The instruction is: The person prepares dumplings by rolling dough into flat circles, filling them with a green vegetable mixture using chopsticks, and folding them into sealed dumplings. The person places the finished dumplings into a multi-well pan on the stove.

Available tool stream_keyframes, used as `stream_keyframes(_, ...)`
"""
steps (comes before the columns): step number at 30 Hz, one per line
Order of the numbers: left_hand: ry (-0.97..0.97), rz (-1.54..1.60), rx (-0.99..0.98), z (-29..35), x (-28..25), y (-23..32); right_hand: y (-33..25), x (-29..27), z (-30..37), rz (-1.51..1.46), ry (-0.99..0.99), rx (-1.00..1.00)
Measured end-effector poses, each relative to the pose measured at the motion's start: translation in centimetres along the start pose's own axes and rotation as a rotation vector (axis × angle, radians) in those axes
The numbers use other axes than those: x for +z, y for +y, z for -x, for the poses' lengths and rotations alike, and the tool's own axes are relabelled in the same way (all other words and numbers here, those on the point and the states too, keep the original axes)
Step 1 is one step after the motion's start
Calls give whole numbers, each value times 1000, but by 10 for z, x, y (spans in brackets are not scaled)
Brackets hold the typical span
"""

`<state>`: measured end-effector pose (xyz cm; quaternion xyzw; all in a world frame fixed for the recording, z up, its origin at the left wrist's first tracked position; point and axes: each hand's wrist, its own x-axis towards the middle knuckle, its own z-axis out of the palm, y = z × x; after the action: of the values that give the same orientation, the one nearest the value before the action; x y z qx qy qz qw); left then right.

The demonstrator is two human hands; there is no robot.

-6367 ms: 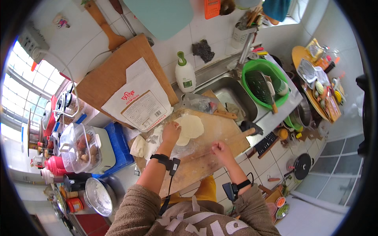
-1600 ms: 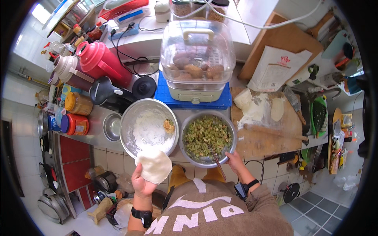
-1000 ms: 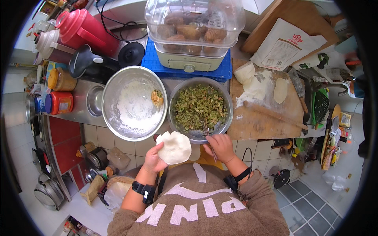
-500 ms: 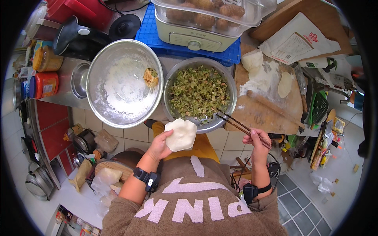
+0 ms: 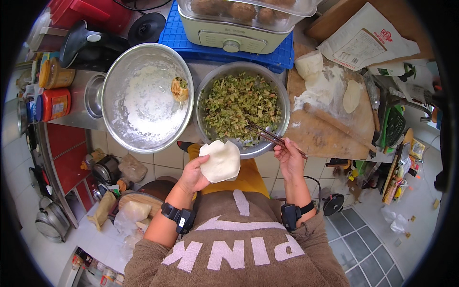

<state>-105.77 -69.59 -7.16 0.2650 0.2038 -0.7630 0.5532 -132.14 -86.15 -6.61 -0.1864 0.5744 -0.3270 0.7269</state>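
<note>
Two hands occupied, head view: left hand [image 5: 192,175] pinches a dough wrapper [image 5: 221,161] beyond the near edge of the counter [image 5: 76,113]; right hand [image 5: 289,159] grips chopsticks [image 5: 267,135], tips at the green mix [image 5: 240,105]. Steel bowl [image 5: 283,115] holding it stands along that edge.

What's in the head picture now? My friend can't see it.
The left hand holds flat pale dough; the right hand holds chopsticks over a metal bowl of chopped green food. A floury bowl sits left, a wooden board right.
</note>
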Motion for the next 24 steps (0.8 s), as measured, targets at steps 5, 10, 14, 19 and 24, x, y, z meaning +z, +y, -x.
stream_keyframes(5,-10,2,63,3,19,7,-1,1,0,-128,-43,32)
stream_keyframes(10,-99,66,191,-20,55,15,-35,10,23,-265,-143,-19)
stream_keyframes(14,-205,179,174,-61,85,21,-61,30,55,112,-145,-323)
stream_keyframes(19,-263,241,162,-80,104,14,-83,49,97,713,-229,-775)
stream_keyframes(24,-178,173,203,-70,94,12,-95,36,105,490,-68,-673)
